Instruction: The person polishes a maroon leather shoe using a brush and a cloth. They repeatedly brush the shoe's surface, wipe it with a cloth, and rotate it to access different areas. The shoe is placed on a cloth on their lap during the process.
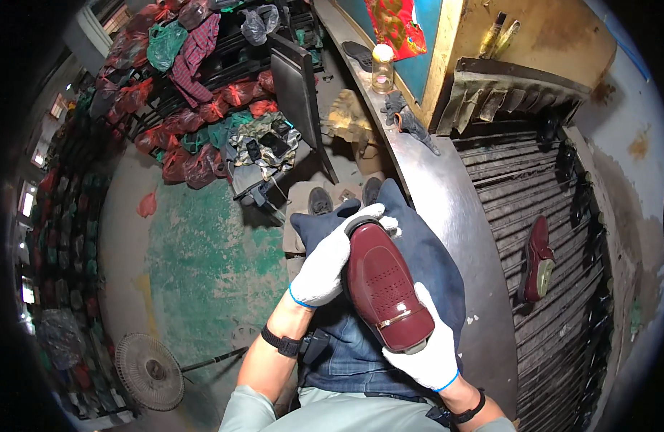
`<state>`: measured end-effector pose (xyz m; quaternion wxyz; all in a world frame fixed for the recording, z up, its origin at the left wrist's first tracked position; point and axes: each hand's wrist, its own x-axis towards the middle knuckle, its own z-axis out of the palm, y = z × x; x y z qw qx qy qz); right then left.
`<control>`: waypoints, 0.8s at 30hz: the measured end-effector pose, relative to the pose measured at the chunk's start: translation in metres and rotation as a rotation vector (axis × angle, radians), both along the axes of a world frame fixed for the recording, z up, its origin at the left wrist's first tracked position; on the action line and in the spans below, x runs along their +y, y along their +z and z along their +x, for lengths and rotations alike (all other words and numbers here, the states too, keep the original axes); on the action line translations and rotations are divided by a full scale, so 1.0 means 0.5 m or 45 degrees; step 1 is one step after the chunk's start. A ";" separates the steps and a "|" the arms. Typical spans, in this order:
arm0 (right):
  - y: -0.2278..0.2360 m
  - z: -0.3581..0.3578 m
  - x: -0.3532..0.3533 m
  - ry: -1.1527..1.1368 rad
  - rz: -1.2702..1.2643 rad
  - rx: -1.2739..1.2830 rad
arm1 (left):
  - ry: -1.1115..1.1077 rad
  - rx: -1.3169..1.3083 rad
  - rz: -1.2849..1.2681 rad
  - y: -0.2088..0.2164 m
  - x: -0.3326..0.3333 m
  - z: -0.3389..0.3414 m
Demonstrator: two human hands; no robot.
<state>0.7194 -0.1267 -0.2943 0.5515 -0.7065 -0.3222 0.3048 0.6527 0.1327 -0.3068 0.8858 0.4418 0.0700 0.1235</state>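
Observation:
Across my lap, both my hands hold a maroon slip-on shoe point(382, 277) with a perforated upper, a metal trim on its strap and a dark sole edge at the far end. My left hand point(323, 265), in a white glove, wraps the far left side, with its fingertips showing past that end. Also gloved in white, my right hand point(429, 354) grips the near end from the right and below. Its fingers under the shoe are hidden. A second maroon shoe point(539, 259) with a pale green inside lies on the slatted conveyor point(505, 187) to the right.
Beside my right leg runs a metal ledge point(440, 180) bearing a bottle point(382, 70), a dark crumpled item point(410, 121) and a dark shoe-shaped piece point(357, 55). A chair point(296, 86), camouflage cloth point(267, 147), racks of red bags point(202, 165) and a fan point(150, 371) stand leftward.

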 end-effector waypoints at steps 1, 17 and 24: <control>0.001 0.000 0.002 -0.001 -0.002 -0.002 | 0.004 0.016 -0.003 0.001 0.000 0.000; 0.002 -0.008 0.041 -0.015 -0.056 0.052 | 0.185 0.221 0.202 0.030 -0.006 0.005; -0.008 -0.003 0.063 -0.011 -0.094 -0.101 | 0.375 0.304 0.452 0.044 0.014 0.007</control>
